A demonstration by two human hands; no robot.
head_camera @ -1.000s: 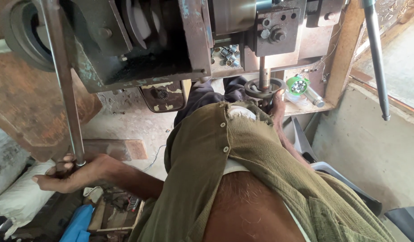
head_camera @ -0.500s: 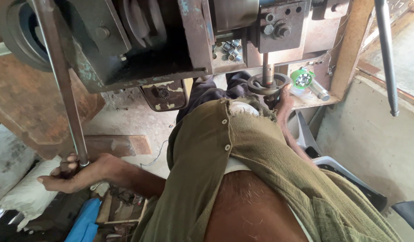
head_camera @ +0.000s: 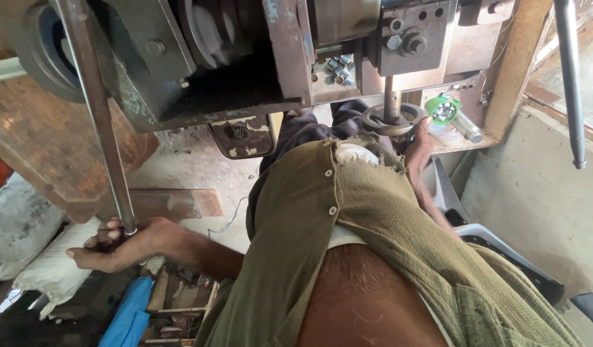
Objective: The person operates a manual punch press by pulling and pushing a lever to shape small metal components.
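My left hand [head_camera: 120,244] is closed around the lower end of a long steel lever rod [head_camera: 97,115] that runs up to the heavy rusty machine [head_camera: 245,58] above. My right hand [head_camera: 417,144] reaches forward past my olive shirt and grips a small round handwheel [head_camera: 388,120] on a vertical shaft under the machine head. My chest and shirt hide most of my right arm.
A green-headed flashlight [head_camera: 445,110] lies on a ledge to the right of the handwheel. A second steel rod [head_camera: 569,83] hangs at the far right. White sacks [head_camera: 33,257], a blue object [head_camera: 129,315] and wooden scraps lie on the floor at left. A wooden block [head_camera: 46,154] stands behind the lever.
The view has shifted slightly and my left hand with the lever end has dropped a little lower. My right hand stays on the handwheel.
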